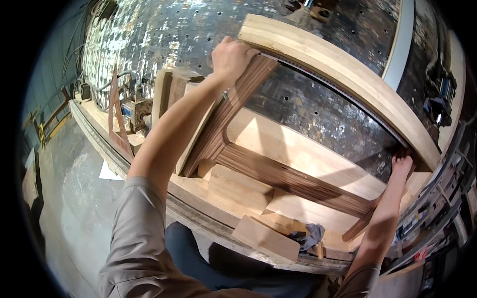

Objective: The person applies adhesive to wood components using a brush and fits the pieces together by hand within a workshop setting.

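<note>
A frame of dark striped wood (293,176) lies on the bench, with a crosspiece joining two legs. Between my hands runs a thin, dark ruler-like strip (338,88) with fine marks, along the inner edge of a thick pale wooden beam (328,52). My left hand (231,58) is closed, fingers curled at the strip's left end, beside the top of the left leg (253,77). At the strip's far right end, my right hand (402,163) pinches near the right leg's end. Its fingertips are partly hidden.
Pale wood blocks (238,188) and a loose board (266,238) lie along the bench's front edge, near a grey cloth (313,236). Left of my forearm stand a wooden triangle (118,119) and a metal clamp (134,111). The paint-spattered metal benchtop (164,39) has several holes.
</note>
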The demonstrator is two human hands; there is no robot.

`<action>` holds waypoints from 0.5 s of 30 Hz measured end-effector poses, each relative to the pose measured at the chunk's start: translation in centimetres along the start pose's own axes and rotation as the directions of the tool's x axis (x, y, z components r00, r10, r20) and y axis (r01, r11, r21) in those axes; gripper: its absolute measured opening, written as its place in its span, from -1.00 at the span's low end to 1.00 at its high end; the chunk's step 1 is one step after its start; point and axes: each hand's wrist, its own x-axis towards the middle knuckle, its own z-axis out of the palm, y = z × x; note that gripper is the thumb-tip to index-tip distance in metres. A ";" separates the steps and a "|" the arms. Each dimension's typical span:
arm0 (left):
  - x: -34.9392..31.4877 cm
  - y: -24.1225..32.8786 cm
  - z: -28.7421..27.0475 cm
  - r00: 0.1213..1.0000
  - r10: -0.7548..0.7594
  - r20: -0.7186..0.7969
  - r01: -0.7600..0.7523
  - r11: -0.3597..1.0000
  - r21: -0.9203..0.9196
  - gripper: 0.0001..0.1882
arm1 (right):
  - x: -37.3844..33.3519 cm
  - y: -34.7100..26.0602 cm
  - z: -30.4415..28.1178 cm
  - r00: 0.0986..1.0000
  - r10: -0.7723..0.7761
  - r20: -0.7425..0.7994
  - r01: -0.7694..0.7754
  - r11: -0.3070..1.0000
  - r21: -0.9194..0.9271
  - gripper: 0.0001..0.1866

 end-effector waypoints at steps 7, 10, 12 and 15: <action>-0.4 0.5 0.7 0.999 -0.010 -0.042 0.010 1.000 0.003 -0.67 | 0.9 -0.1 -0.6 0.999 -0.019 0.038 0.017 0.999 0.049 -0.80; -0.3 0.7 0.8 1.000 -0.025 -0.007 0.025 1.000 0.004 -0.67 | 1.2 -0.3 -0.6 1.000 -0.006 0.031 0.005 0.999 0.031 -0.81; 0.0 0.6 0.8 0.999 -0.028 0.018 0.028 1.000 -0.002 -0.67 | 1.5 -0.4 -0.4 1.000 0.001 0.031 -0.001 1.000 0.010 -0.78; 0.2 0.2 0.7 0.998 -0.002 0.063 0.005 0.999 -0.046 -0.68 | 2.3 -0.5 -1.2 0.999 0.024 0.044 -0.024 1.000 -0.002 -0.82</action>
